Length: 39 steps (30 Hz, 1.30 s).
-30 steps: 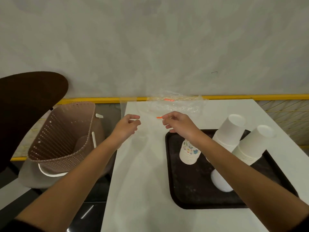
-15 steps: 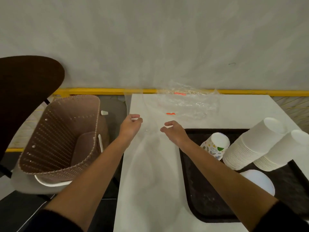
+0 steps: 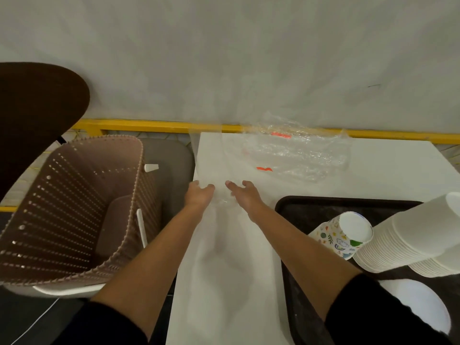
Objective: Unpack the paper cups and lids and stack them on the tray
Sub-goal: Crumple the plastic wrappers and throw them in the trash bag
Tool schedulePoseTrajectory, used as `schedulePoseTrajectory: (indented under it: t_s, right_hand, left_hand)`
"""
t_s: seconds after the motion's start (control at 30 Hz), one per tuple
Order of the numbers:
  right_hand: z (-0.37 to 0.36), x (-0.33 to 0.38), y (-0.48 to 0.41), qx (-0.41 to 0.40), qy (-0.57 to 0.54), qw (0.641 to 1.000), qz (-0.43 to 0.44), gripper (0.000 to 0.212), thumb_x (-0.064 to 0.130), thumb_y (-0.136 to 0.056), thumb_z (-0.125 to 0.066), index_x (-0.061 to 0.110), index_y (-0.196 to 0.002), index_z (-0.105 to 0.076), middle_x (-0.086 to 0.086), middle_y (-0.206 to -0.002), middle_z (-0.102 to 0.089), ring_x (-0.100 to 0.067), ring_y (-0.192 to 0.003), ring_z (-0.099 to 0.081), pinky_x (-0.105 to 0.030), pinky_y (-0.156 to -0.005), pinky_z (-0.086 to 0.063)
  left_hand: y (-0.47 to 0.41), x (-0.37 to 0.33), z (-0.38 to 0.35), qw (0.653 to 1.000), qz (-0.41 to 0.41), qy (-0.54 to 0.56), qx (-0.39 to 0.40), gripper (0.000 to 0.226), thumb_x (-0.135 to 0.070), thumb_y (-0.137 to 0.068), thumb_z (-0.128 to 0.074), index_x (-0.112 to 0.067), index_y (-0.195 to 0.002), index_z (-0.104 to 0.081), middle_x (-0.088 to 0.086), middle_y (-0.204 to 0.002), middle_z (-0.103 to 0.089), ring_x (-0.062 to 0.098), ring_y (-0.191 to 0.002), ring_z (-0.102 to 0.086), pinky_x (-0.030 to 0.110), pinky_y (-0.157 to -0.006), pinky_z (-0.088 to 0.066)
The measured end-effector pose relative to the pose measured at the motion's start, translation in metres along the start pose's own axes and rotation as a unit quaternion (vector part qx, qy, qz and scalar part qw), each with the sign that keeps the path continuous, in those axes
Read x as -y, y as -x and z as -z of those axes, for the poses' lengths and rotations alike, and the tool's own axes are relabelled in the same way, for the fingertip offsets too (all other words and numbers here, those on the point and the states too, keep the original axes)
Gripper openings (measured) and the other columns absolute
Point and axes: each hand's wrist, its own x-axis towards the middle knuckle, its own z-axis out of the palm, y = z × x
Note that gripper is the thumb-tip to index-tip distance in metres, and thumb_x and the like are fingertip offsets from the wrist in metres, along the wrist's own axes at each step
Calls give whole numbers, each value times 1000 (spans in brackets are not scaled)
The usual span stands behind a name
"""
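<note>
L hand [image 3: 200, 195] and R hand [image 3: 245, 196] sit side by side over the table [image 3: 385, 165], at the near edge of the clear wrap [image 3: 298, 151]; fingers loosely bent, but the film's see-through, so can't tell if either pinches it; prob. gathering it for the basket [image 3: 74, 207] at left; cups [image 3: 403, 240] lie tipped on the tray [image 3: 311, 207], w/ a print cup [image 3: 341, 236] and lid [image 3: 420, 305] beside; unpacking looks mostly done.

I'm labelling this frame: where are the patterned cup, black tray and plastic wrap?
patterned cup [image 3: 334, 242]: head view, printed side wall.
black tray [image 3: 308, 212]: head view, bare floor near its far-left corner.
plastic wrap [image 3: 298, 153]: head view, crumpled middle.
</note>
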Motion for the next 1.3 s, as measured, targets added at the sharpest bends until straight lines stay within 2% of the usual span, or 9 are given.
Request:
schedulePoseTrajectory:
  t_s: [0.13,0.23,0.33,0.43,0.6,0.73,1.0,1.13,1.3]
  right_hand:
    - [-6,-11,-2,2,3,1000,14,11,23,-88,-58,13,-91,-59,-4,-81,-63,-19,-86,-55,-23,-75,-42]
    - [0,-15,16,1,-13,999,41,18,9,-90,-51,7,-103,-62,2,-70,-58,-9,-64,-54,-16,-61,-42]
    - [7,-21,45,0,-6,998,65,19,10,-92,-48,10,-105,-62,3,-72,-59,-7,-63,-54,-15,-58,-41]
    - [19,-30,79,14,2,997,76,20,14,-92,-50,11,-108,-61,4,-74,-60,-8,-68,-55,-18,-64,-44]
    - [47,-52,147,81,-19,992,98,16,17,-92,-54,12,-104,-63,2,-76,-62,-9,-70,-57,-17,-65,-46]
    - [63,-78,189,138,-45,986,81,10,12,-92,-54,12,-98,-62,-3,-78,-64,-11,-68,-56,-18,-59,-46]
    - [87,-122,254,197,-60,977,52,18,23,-90,-55,12,-101,-64,-10,-86,-67,-17,-73,-63,-26,-70,-53]
    - [103,-135,265,110,-163,978,66,32,29,-98,-38,11,-116,-57,-13,-92,-70,-27,-80,-67,-29,-69,-55]
    - [103,-162,272,35,90,966,242,60,5,-89,-56,20,-142,-30,-4,-131,-53,-17,-106,-57,-14,-85,-48]
  left_hand:
    - [7,5,1,999,20,38,31,43,-24,-94,-49,-8,-134,-41,8,-111,-60,17,-80,-58,24,-63,-44]
    - [18,8,5,998,33,25,48,35,-31,-95,-47,-9,-121,-53,4,-101,-61,18,-80,-56,28,-74,-44]
    - [37,15,10,994,59,20,87,42,-45,-90,-51,-13,-117,-56,4,-109,-59,21,-93,-55,32,-83,-45]
    - [62,21,15,980,102,67,156,51,-53,-82,-58,-16,-117,-54,7,-108,-55,22,-87,-56,30,-72,-47]
    - [100,33,22,944,128,151,264,53,-44,-81,-62,-14,-121,-44,9,-97,-61,27,-74,-68,36,-68,-52]
    - [127,40,24,924,106,177,321,52,-34,-83,-64,-15,-125,-40,8,-113,-66,28,-95,-66,42,-77,-54]
    - [166,50,40,952,-17,166,256,21,-2,-86,-61,-13,-104,-62,2,-84,-67,13,-70,-69,26,-63,-58]
    - [184,68,49,950,-20,197,242,19,1,-87,-58,-11,-102,-62,1,-76,-71,12,-65,-70,23,-56,-57]
    - [215,85,41,931,17,274,242,20,-1,-92,-50,-9,-108,-56,-5,-64,-70,2,-60,-68,13,-52,-52]
